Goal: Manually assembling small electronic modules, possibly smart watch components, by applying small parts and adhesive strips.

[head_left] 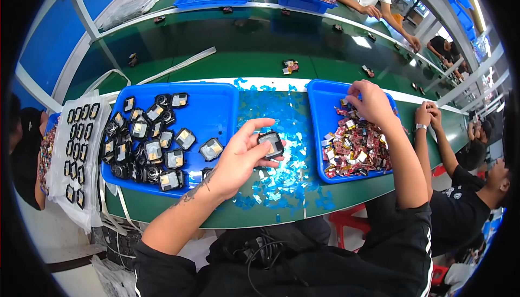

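Note:
My left hand [244, 156] is closed around a small black square watch case [271, 145], its grey inner face turned up, above the bench between two blue trays. More such black cases [140, 129] lie heaped in the left tray [216, 94]. My right hand [371, 102] hovers above the far part of the right tray [319, 88], fingers bent together; whatever they may hold is hidden. Below it, that tray holds a pile of small red circuit boards [352, 142] with silvery and yellow parts.
Blue film scraps [287, 167] litter the green bench [227, 217]. At left, a white sheet [64, 188] carries rows of black cases. Beyond a pale rail, a green conveyor belt [238, 42] bears scattered parts. Another person's hands [428, 114] work close on my right; others sit across.

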Demonstrator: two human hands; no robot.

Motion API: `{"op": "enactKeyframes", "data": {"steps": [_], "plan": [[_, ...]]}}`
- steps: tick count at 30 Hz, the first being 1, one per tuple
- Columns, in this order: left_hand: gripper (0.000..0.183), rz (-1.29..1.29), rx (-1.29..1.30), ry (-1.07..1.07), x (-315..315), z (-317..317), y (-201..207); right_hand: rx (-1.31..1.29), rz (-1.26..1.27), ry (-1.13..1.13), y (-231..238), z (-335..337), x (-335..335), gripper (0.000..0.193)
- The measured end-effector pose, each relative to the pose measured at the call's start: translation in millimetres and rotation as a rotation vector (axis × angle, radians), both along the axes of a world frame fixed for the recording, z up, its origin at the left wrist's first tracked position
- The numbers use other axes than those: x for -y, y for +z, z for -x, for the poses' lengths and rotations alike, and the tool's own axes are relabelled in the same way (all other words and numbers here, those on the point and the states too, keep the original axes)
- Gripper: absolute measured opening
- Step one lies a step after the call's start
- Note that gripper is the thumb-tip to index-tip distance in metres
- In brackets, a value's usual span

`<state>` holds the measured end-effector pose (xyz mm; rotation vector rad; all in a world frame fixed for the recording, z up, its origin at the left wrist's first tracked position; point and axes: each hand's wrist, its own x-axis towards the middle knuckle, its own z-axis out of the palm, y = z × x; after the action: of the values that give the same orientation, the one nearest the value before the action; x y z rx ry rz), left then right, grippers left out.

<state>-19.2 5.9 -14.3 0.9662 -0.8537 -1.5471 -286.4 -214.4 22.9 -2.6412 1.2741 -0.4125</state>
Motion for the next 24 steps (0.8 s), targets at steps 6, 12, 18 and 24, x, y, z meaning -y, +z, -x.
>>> {"op": "enactKeyframes", "data": {"steps": [6,12,18,24], "plan": [[0.047,-0.007,0.017,0.052,0.9,-0.7,1.6,-0.181,-0.088,0.004,-6.1,8.0,7.9,0.015],[0.042,0.12,0.1,-0.03,1.7,1.3,0.5,0.572,-0.165,-0.188,13.0,2.3,-39.5,0.009],[0.024,0.234,0.461,0.15,-4.9,8.2,5.5,0.814,-0.562,0.039,20.6,-30.8,-115.6,0.012],[0.022,0.318,0.509,-0.041,-2.8,12.3,7.8,0.887,-0.882,0.178,2.7,-60.4,-152.5,0.009]]}}
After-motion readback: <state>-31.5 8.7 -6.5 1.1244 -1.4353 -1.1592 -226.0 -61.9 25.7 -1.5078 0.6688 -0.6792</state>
